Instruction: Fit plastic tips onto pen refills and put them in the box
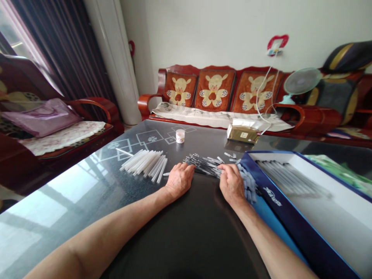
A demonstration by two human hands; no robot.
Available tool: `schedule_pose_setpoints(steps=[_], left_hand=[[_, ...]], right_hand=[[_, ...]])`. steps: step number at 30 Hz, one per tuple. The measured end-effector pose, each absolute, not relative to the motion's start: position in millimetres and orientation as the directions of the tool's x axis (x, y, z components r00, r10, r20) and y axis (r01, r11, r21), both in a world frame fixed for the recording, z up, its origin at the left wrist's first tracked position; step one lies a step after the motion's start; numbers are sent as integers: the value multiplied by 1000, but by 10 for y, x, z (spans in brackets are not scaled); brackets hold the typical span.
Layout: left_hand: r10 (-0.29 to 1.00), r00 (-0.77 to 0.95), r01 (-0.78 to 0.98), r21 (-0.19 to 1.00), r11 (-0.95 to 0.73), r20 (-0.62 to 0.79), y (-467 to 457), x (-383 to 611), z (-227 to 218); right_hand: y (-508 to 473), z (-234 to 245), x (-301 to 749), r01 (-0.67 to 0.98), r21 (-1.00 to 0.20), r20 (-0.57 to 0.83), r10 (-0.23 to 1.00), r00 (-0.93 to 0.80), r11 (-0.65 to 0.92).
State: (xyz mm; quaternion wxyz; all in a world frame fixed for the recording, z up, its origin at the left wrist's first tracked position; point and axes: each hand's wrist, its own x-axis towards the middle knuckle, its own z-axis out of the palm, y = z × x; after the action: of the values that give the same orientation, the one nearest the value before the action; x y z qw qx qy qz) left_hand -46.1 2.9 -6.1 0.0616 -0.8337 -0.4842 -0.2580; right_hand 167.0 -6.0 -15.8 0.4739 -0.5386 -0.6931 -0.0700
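The left hand and the right hand both rest over the middle of the tabletop, one at either end of a pile of refills. The left hand is palm down with its fingers bent, the fingertips at the metal-tipped left end of the pile; whether it grips any refill I cannot tell. The right hand has its fingers curled in, thumb and forefinger close together at the pile's right end; what is pinched there, if anything, is too small to tell.

Towards the tabletop's left edge, just beside the left hand, white tubes lie heaped side by side, most of them slanting alike. Caps are bunched just right of the right hand and partly hidden by it, with a few more scattered beyond the refills. Along the tabletop's right side is an open blue box, with a row of pens lying at its far end. A green bag lies on the box's other side. A small cup stands upright beyond the refills, and a tissue pack sits near the far edge, before the sofa
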Motion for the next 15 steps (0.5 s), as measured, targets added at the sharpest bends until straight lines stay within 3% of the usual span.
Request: schedule_pose_setpoints(steps=[8,15], left_hand=[[778,395,841,148,-520,489,33,-450,-63],[782,280,839,254,-481,556,69,-471,-99]], right_hand=[[-39,-180,1683,855,-362,743,669,24,372],[-46,-179,1689,860,-363,740,672,31,360]])
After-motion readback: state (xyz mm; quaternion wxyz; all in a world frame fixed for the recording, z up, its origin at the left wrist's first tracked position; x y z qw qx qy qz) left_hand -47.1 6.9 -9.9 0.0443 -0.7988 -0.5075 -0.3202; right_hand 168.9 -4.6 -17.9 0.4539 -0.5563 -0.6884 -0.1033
